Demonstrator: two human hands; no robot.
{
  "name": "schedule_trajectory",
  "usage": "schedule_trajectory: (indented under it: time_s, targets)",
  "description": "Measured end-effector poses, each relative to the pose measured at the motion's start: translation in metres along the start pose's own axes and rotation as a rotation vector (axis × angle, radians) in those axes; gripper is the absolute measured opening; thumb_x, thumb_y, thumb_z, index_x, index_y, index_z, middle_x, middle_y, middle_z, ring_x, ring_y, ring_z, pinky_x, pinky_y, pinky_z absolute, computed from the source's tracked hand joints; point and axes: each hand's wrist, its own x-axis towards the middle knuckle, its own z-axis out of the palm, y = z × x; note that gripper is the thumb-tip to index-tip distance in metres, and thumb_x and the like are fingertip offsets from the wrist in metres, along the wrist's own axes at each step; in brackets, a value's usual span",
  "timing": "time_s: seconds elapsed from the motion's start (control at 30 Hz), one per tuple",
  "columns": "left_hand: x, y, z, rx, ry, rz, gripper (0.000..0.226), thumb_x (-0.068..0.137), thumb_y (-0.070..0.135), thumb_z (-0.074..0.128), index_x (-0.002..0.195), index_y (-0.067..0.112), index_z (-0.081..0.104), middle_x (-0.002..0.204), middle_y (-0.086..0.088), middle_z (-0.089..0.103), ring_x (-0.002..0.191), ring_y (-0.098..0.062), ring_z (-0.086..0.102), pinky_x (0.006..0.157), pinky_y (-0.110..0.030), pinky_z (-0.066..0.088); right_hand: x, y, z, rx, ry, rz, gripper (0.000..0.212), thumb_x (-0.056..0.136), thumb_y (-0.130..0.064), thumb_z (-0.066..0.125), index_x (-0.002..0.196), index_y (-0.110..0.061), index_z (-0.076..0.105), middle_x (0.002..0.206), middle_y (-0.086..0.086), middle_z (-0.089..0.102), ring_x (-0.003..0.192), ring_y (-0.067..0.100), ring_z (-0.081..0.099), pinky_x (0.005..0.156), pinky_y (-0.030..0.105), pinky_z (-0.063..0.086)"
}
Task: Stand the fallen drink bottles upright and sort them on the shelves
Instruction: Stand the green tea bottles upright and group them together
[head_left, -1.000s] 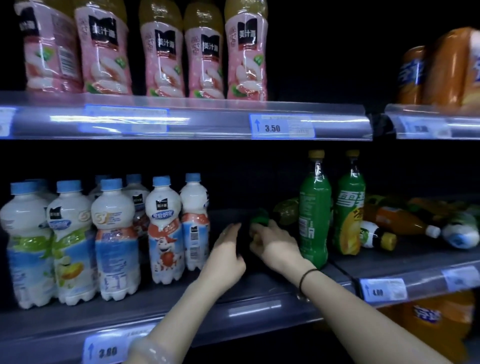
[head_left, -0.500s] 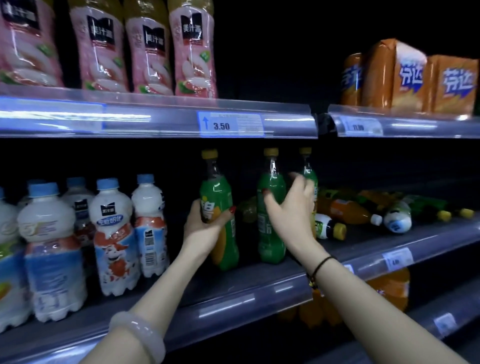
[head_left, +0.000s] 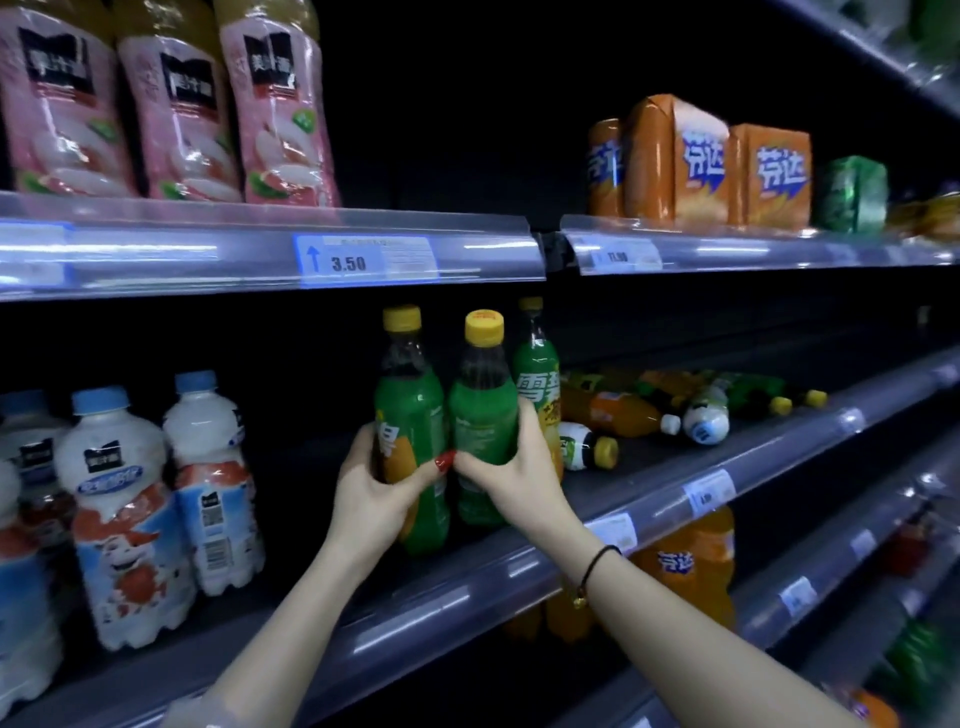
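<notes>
I see 3 green bottles (head_left: 483, 410) standing up together on the shelf (head_left: 441, 608); fallen bottles (head_left: 618, 413) lie just beside them.

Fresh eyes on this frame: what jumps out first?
At the centre of the middle shelf, the left hand grips the left green bottle and the right hand grips the middle green bottle, both upright with yellow caps. Just right of them on the same shelf lies a heap of fallen bottles, orange and green mixed. Pink-labelled bottles line the upper shelf at left, with orange packs at right.
</notes>
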Motion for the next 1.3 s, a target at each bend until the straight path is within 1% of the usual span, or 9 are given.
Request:
schedule_trajectory:
  time_s: [0.17,0.37,0.5,0.67,0.83,1.0,1.13,1.2,1.3]
  targets:
    - [0.004,0.005,0.025,0.036,0.000,0.012,0.047,0.069,0.007,0.080,0.109,0.016,0.055,0.095,0.009,0.067,0.079,0.004,0.066,0.071,-0.009,0.051,0.008,0.002,-0.027,0.026,-0.031,0.046,0.055,0.077,-0.009,0.075,0.122,-0.015,0.043,0.114,0.002,0.064,0.106,0.014,0.064,0.088,0.031,0.055]
    - [0.021,-0.007,0.033,0.058,0.130,-0.140,0.042,0.073,0.005,0.077,0.106,0.018,0.054,0.096,0.001,0.066,0.086,-0.015,0.064,0.087,-0.033,0.049,0.046,0.016,-0.016,-0.028,-0.177,0.147,0.051,0.085,-0.015,0.068,0.119,-0.010,0.030,0.113,0.008,0.063,0.104,0.022,0.063,0.079,0.022,0.052]
    - [0.026,-0.011,0.025,0.157,0.213,-0.190,0.048,0.076,0.011,0.076,0.116,0.020,0.049,0.104,-0.001,0.062,0.093,-0.019,0.060,0.086,-0.031,0.047,0.064,0.030,0.004,0.029,-0.262,0.194,0.045,0.089,-0.012,0.064,0.121,-0.013,0.032,0.100,-0.005,0.056,0.098,0.015,0.059,0.080,0.023,0.046]
    - [0.039,-0.015,0.017,0.201,0.184,-0.250,0.045,0.081,0.018,0.072,0.117,0.025,0.045,0.102,0.005,0.059,0.093,-0.015,0.058,0.081,-0.026,0.043,0.082,0.049,0.031,0.067,-0.282,0.212,0.061,0.088,-0.025,0.065,0.139,-0.014,0.033,0.129,0.012,0.054,0.110,0.020,0.055,0.093,0.030,0.046]
    - [0.060,-0.033,0.011,0.108,0.158,-0.256,0.038,0.082,0.012,0.069,0.111,0.024,0.047,0.098,0.008,0.062,0.088,-0.009,0.060,0.075,-0.024,0.048,0.102,0.064,0.042,0.113,-0.322,0.207,0.054,0.092,-0.017,0.059,0.138,-0.010,0.031,0.114,0.000,0.054,0.095,0.003,0.055,0.073,0.003,0.044]
    - [0.069,-0.046,0.009,0.125,0.156,-0.267,0.047,0.082,0.017,0.070,0.120,0.023,0.044,0.109,0.001,0.063,0.100,-0.016,0.061,0.086,-0.031,0.049,0.103,0.073,0.048,0.048,-0.270,0.259,0.059,0.092,-0.028,0.059,0.140,-0.009,0.031,0.129,0.011,0.055,0.116,0.020,0.055,0.095,0.028,0.044]
    - [0.069,-0.043,0.013,0.279,0.224,-0.213,0.089,0.074,0.011,0.078,0.145,0.015,0.025,0.134,-0.005,0.051,0.118,-0.018,0.052,0.101,-0.032,0.041,0.086,0.060,0.039,-0.215,-0.268,0.225,0.072,0.097,-0.024,0.049,0.151,-0.005,0.005,0.154,0.013,0.030,0.139,0.025,0.035,0.112,0.036,0.033]
    - [0.064,-0.028,0.027,0.357,0.368,-0.095,0.095,0.070,0.005,0.079,0.146,0.009,0.022,0.138,-0.002,0.041,0.123,-0.013,0.043,0.103,-0.020,0.033,0.075,0.046,0.025,-0.378,-0.246,0.101,0.059,0.098,-0.016,0.045,0.149,-0.004,0.019,0.155,0.013,0.027,0.140,0.027,0.032,0.114,0.033,0.029]
    - [0.053,-0.005,0.059,0.492,0.517,0.240,0.058,0.070,0.004,0.074,0.122,0.006,0.049,0.117,-0.003,0.051,0.107,-0.013,0.049,0.093,-0.019,0.039,0.053,0.020,-0.014,-0.397,-0.057,-0.173,0.030,0.089,-0.010,0.052,0.118,-0.009,0.058,0.122,0.013,0.061,0.113,0.029,0.057,0.097,0.035,0.044]
